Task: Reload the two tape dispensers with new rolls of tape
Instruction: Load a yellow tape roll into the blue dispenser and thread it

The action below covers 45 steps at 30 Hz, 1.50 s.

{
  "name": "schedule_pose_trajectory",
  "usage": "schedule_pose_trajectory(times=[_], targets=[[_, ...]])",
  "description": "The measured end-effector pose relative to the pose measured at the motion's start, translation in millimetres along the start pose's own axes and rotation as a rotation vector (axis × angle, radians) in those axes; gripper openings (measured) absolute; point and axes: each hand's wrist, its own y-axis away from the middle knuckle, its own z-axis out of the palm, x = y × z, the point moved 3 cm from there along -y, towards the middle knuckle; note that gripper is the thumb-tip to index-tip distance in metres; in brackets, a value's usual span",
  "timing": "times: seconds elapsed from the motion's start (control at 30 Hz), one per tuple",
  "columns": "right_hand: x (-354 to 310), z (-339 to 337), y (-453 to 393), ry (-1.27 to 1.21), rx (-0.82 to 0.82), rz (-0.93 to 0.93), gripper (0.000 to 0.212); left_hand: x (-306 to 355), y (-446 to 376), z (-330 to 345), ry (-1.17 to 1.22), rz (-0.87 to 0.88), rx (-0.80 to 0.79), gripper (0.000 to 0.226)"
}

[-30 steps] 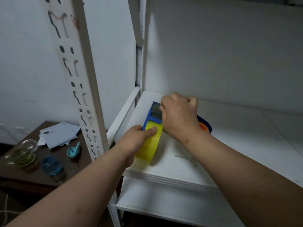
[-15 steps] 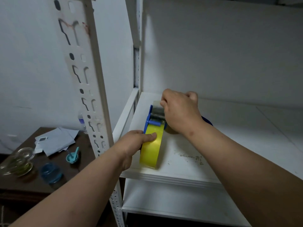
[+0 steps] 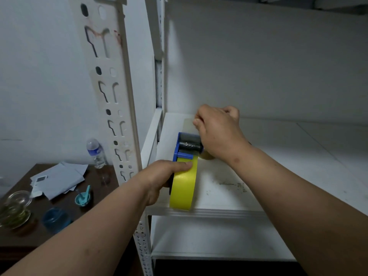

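Down on the white shelf (image 3: 278,176), near its left front corner, a blue tape dispenser (image 3: 186,148) stands with a yellow roll of tape (image 3: 184,186) mounted in it, the roll reaching to the shelf's near edge. The left hand (image 3: 159,178) grips the dispenser and roll from the left side, fingers curled around the frame and the thumb (image 3: 179,165) laid flat across the top of the yellow roll. The right hand (image 3: 217,132) is closed at the far end of the dispenser, its fingertips pinching a clear strip of tape (image 3: 189,124) that runs away from the grey roller (image 3: 190,145) toward the back of the shelf. Just right of the dispenser, partly hidden under the right wrist, a pale yellowish round thing (image 3: 207,155) lies on the shelf; what it is cannot be told. A slotted white post (image 3: 111,96) rises at the left of the shelf. Farther left, a dark wooden table (image 3: 39,232) carries a water bottle (image 3: 95,153), grey envelopes (image 3: 59,179), a small teal cup (image 3: 82,198), a blue lid (image 3: 54,218) and a glass dish (image 3: 14,210).
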Motion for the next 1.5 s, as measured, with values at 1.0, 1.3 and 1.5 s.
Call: schedule_pose_trajectory(times=[1.0,1.3,1.5], targets=[[10,-21,-4,-0.158,0.125,-0.027,0.014,-2,-8,27,0.033,0.198,0.290,0.077],[21,-19,-12,-0.148,0.009,-0.038,0.015,-7,-2,29,-0.017,0.060,0.028,0.073],[14,-26,-12,-0.109,0.027,-0.082,0.012,-10,-7,24,-0.018,0.196,0.098,0.036]])
